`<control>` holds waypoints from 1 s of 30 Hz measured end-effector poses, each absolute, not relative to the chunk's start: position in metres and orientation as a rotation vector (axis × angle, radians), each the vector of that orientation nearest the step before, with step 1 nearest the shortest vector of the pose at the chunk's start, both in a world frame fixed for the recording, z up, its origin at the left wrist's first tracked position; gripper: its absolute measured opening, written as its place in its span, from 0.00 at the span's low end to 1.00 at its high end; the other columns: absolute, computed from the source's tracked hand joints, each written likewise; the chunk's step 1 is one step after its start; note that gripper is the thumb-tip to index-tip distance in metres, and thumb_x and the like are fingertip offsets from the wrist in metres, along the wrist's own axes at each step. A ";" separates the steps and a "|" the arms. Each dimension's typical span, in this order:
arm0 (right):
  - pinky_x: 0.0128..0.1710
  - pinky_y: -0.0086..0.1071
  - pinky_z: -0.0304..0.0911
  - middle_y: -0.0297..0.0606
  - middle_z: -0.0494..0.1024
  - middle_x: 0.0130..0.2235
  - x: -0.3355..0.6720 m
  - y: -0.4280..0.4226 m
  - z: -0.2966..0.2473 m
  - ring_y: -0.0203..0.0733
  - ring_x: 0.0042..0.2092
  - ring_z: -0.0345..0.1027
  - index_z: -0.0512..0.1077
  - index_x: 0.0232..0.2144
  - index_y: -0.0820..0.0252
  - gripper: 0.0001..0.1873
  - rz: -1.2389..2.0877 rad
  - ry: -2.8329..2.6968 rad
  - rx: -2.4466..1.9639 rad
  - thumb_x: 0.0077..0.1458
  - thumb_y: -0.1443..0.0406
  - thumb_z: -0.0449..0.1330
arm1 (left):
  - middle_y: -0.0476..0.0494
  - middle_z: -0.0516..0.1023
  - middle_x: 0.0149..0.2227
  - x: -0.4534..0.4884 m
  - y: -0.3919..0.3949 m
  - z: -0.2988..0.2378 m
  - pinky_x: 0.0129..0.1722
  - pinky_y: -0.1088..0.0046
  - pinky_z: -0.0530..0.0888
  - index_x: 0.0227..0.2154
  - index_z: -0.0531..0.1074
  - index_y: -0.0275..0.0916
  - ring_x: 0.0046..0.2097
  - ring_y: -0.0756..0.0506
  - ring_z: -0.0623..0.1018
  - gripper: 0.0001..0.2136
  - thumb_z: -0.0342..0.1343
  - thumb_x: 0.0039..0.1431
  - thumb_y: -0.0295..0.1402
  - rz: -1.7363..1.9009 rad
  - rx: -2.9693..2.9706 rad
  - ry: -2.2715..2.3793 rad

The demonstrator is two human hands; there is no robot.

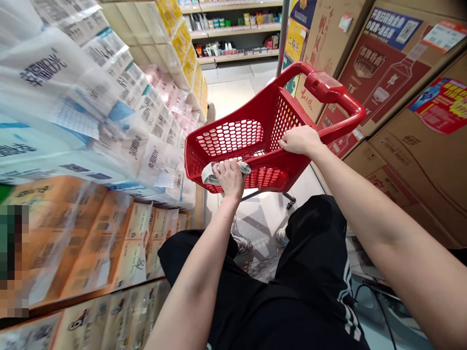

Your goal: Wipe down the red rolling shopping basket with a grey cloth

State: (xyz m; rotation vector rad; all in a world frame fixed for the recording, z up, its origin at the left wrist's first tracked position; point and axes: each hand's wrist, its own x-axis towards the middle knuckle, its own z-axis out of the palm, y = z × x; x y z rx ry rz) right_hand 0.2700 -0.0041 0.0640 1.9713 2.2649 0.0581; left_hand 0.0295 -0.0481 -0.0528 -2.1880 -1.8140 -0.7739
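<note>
Red basket [233,138] btwn tissue packs [109,112] left, cardboard boxes [408,112] right.

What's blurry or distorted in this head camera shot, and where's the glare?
Head view: the wrapped packs at left are smeared by blur and sheen, with a pixelated patch at the left edge; wide-angle bending tilts the cardboard boxes; the red basket, left hand on the cloth, and right hand stay sharp; floor tiles show soft reflections.

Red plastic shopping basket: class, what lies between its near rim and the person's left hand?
In the head view, a crumpled grey cloth lies between the left hand and the near rim of the red plastic shopping basket.
</note>
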 end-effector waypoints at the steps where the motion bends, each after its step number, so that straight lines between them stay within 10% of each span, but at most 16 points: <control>1: 0.46 0.40 0.58 0.47 0.78 0.42 0.270 -0.005 0.064 0.55 0.47 0.70 0.75 0.47 0.56 0.27 0.056 2.267 1.975 0.59 0.51 0.44 | 0.31 0.70 0.44 0.027 -0.047 -0.053 0.53 0.47 0.57 0.47 0.64 0.35 0.48 0.33 0.67 0.17 0.49 0.59 0.39 -0.729 -2.211 -1.808; 14: 0.47 0.41 0.56 0.49 0.78 0.43 0.272 -0.005 0.062 0.55 0.48 0.68 0.75 0.46 0.58 0.28 0.026 2.319 1.989 0.59 0.51 0.43 | 0.35 0.70 0.46 -0.034 -0.035 -0.034 0.48 0.61 0.62 0.57 0.58 0.39 0.48 0.38 0.69 0.20 0.44 0.62 0.33 -0.331 -2.551 -1.495; 30: 0.46 0.41 0.56 0.50 0.78 0.44 0.277 -0.002 0.062 0.56 0.46 0.70 0.77 0.44 0.58 0.27 0.046 2.256 2.006 0.58 0.52 0.45 | 0.32 0.70 0.39 -0.034 -0.040 -0.038 0.41 0.60 0.62 0.41 0.64 0.34 0.43 0.36 0.70 0.14 0.45 0.61 0.41 -0.321 -2.364 -1.667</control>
